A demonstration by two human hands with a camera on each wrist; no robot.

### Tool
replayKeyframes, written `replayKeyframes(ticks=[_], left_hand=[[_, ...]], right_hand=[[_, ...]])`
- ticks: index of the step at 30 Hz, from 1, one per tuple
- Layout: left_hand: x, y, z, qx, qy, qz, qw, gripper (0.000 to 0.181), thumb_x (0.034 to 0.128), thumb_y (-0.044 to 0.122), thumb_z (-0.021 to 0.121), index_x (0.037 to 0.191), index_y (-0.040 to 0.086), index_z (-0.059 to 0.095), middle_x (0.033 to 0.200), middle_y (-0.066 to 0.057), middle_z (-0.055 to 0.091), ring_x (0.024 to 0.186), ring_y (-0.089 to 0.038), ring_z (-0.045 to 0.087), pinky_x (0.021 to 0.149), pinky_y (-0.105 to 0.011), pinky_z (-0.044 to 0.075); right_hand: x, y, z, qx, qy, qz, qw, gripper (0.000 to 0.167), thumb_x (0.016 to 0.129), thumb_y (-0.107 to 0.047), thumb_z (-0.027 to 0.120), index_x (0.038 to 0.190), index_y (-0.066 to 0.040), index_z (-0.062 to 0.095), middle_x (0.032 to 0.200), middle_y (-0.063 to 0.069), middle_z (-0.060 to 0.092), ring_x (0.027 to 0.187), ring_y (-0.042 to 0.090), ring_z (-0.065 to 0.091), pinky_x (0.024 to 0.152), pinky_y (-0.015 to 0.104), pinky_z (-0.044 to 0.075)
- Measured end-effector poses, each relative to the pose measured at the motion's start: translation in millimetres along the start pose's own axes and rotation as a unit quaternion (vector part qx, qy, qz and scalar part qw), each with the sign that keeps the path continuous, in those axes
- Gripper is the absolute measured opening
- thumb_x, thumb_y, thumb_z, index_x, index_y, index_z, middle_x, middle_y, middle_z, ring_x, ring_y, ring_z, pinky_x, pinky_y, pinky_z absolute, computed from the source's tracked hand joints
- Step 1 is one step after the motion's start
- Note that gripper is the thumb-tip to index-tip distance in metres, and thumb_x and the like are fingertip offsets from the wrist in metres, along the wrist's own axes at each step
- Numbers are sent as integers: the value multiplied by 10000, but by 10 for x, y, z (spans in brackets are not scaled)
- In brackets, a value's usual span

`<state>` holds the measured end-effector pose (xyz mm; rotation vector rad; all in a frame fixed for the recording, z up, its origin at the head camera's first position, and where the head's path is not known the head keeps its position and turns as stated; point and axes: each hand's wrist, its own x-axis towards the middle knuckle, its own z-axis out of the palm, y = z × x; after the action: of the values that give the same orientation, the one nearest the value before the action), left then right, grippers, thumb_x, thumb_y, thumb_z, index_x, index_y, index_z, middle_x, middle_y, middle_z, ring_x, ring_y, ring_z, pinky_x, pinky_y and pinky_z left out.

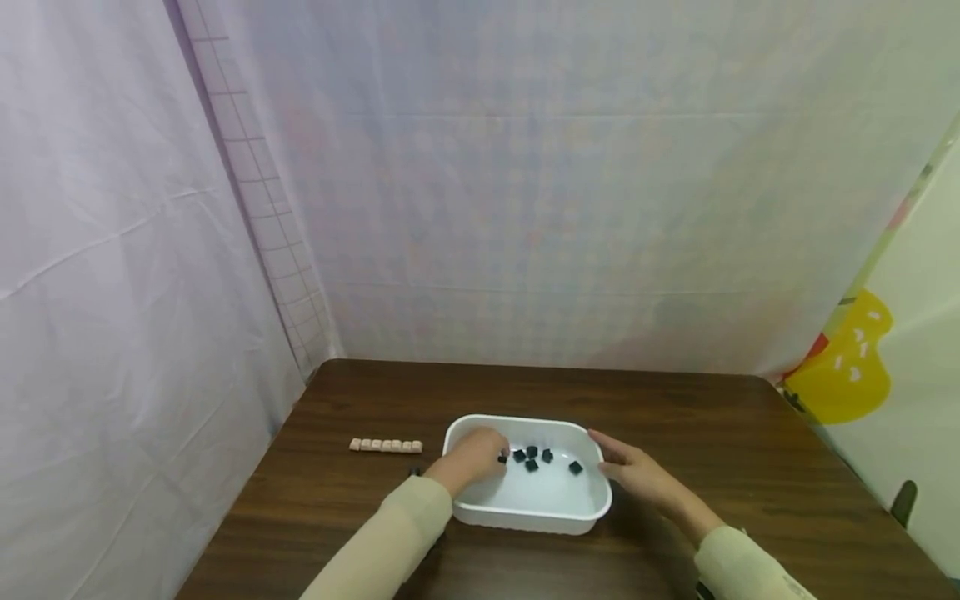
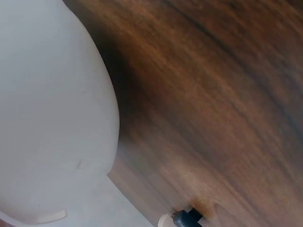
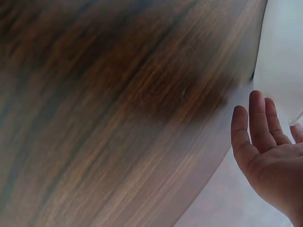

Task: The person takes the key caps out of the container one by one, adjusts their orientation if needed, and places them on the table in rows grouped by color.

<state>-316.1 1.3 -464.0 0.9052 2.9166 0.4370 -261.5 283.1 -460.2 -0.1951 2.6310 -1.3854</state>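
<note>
Pinching small black block point(image 1: 502, 459) with left hand point(image 1: 476, 454) in long white plastic tub point(image 1: 525, 522); touching tub's right rim with straight-fingered right hand point(image 1: 642, 476).

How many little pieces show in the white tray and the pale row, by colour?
Pale pieces in the row: about 7
Dark pieces in the white tray: 6, one at the left hand
Total: about 13
</note>
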Motion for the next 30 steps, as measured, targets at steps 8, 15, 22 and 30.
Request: replayKeyframes(ticks=[8, 15, 22, 30], left_hand=[[-28, 33, -62, -10, 2, 167, 9999, 229, 884, 199, 714, 1099, 125, 747, 1067, 23, 719, 1035, -151, 628, 938, -289, 467], [-94, 15, -143, 4, 339, 489, 9982, 145, 816, 157, 768, 946, 104, 732, 822, 41, 685, 798, -118, 605, 783, -259, 484], [-137, -46, -178, -402, 397, 386, 9977, 229, 784, 93, 737, 1013, 79, 728, 816, 15, 672, 773, -107, 592, 749, -259, 492], [-125, -185, -127, -538, 890, 884, 9906, 171, 789, 130, 694, 951, 98, 734, 785, 48, 665, 746, -97, 593, 732, -263, 485]], right_hand=[[15, 10, 6, 12, 19, 12, 10000, 557, 975, -102, 564, 1501, -26, 396, 1469, 272, 431, 1334, 460, 414, 1051, 619, 337], [14, -12, 7, 6, 18, -38, 10000, 561, 966, -91, 577, 1494, -17, 403, 1455, 287, 439, 1319, 466, 428, 1036, 617, 356], [13, -34, -3, -335, 44, -54, 9994, 551, 968, -104, 579, 1488, -20, 415, 1476, 276, 418, 1349, 488, 372, 1039, 657, 318], [15, -10, -35, -809, 251, -789, 9933, 575, 933, -122, 647, 1447, 37, 444, 1444, 281, 450, 1333, 484, 392, 1051, 635, 321]])
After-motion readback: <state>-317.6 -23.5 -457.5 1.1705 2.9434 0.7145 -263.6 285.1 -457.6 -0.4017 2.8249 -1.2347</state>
